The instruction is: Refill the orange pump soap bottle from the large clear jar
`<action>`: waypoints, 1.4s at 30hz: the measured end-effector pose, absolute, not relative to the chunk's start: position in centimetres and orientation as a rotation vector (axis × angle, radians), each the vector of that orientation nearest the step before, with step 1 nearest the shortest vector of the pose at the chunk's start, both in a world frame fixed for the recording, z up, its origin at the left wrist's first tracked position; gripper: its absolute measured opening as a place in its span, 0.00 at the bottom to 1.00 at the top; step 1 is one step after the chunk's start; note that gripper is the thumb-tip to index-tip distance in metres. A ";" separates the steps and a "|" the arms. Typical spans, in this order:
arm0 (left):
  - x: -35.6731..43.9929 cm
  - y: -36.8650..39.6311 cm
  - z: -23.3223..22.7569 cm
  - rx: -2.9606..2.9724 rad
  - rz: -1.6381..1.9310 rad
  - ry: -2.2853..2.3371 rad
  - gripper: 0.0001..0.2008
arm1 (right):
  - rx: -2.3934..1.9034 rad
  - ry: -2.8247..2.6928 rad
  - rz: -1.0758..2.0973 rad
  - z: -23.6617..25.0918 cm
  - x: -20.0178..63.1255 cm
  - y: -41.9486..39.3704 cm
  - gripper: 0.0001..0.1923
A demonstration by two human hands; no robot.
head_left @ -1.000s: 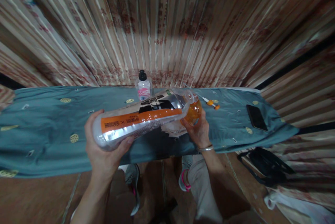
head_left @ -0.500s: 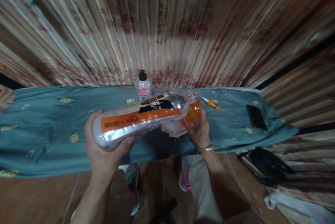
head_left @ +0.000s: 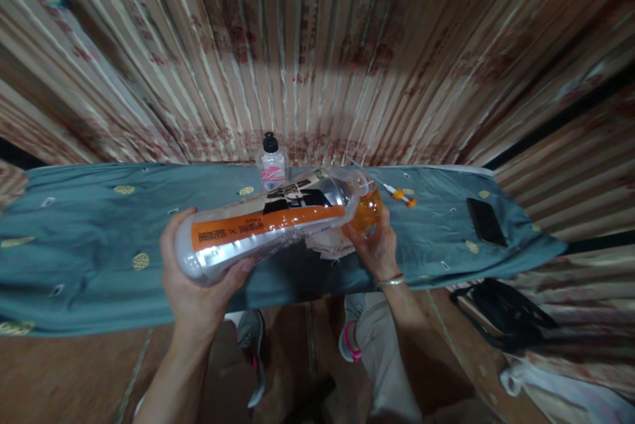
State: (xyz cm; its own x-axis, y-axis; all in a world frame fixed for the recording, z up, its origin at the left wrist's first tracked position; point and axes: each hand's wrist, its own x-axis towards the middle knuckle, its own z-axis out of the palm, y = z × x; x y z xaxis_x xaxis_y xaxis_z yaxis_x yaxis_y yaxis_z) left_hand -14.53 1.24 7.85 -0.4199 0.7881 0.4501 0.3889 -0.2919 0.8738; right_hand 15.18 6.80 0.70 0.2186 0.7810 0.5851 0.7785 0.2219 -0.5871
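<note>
My left hand (head_left: 201,285) is wrapped round the base of a large clear plastic bottle (head_left: 268,222) with an orange, silver and black label. The bottle lies tilted over, its neck toward the right. At that end my right hand (head_left: 374,245) grips a small clear bottle (head_left: 368,212) holding orange liquid. The two mouths are close together; I cannot tell whether they touch. Below the large bottle lies a pale crumpled cloth or paper (head_left: 331,244), partly hidden.
A small pump-top bottle (head_left: 272,169) with a black cap and pink label stands at the back. An orange-and-white syringe (head_left: 399,194) and a black phone (head_left: 486,221) lie on the green tablecloth (head_left: 99,232). Curtains (head_left: 307,47) hang behind; a black bag (head_left: 506,315) rests at lower right.
</note>
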 end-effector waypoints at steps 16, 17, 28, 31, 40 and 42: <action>-14.5 1.4 7.9 1.468 1.772 1.621 0.48 | -1.528 -1.539 -0.019 0.5 15.2 6.8 0.39; -14.5 1.3 7.9 1.468 1.772 1.621 0.48 | -1.527 -1.542 -0.021 0.5 15.3 6.8 0.39; -14.4 1.4 7.9 1.488 1.819 1.559 0.47 | -1.501 -1.545 -0.016 0.5 15.3 6.9 0.39; -14.3 1.4 8.1 1.505 1.827 1.550 0.46 | -1.496 -1.544 0.003 0.5 15.2 6.8 0.39; -14.4 1.3 7.8 1.466 1.819 1.542 0.48 | -1.502 -1.529 0.017 0.4 15.3 6.9 0.40; -14.4 1.4 7.7 1.444 1.815 1.555 0.49 | -1.494 -1.529 0.029 0.4 15.3 6.9 0.40</action>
